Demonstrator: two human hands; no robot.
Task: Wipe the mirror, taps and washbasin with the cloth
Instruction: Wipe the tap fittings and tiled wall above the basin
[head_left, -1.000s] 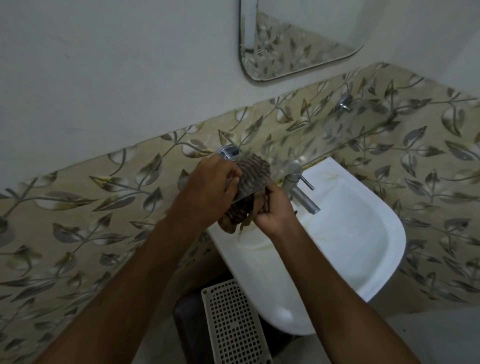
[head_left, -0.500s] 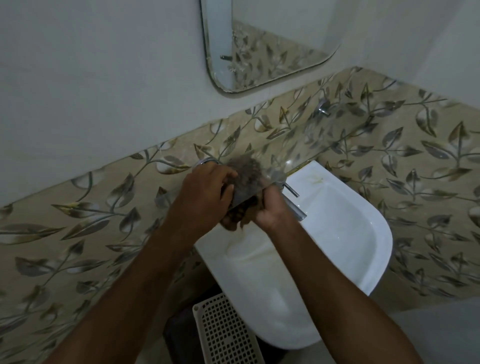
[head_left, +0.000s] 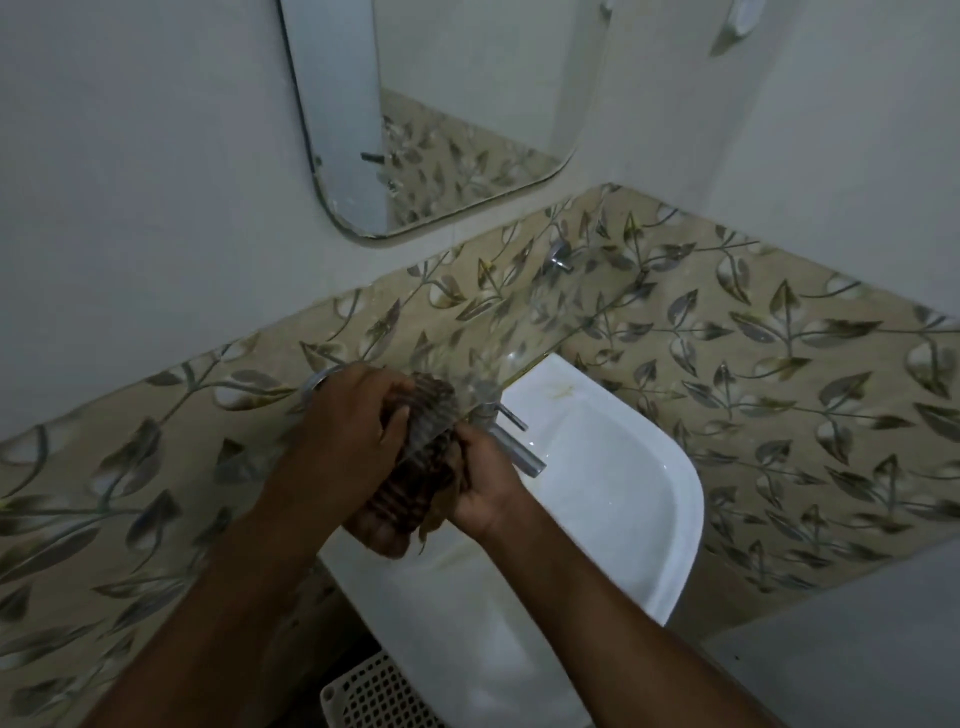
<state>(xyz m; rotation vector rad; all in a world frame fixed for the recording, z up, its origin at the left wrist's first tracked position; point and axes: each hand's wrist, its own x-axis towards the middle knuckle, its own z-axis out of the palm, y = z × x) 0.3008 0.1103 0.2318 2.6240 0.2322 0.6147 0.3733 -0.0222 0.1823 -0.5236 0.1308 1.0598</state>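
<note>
I see both hands clenched on cloth (head_left: 423, 447) above washbasin (head_left: 613, 499) rim, beside tap (head_left: 511, 441): left hand (head_left: 345, 441), right hand (head_left: 485, 486). Looks like wringing or bunching, wiping not begun. Next: press cloth to mirror (head_left: 431, 104) or tap.

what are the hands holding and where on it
Both hold the brown ribbed cloth bunched over the washbasin: left hand on its upper left side, right hand on its lower right.

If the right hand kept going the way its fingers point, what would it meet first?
Probably the basin tap: the right hand, clutching the brown cloth together with the left hand, points up and away towards the tap body just beyond its fingertips. Depth is unclear; they may already touch.
</note>
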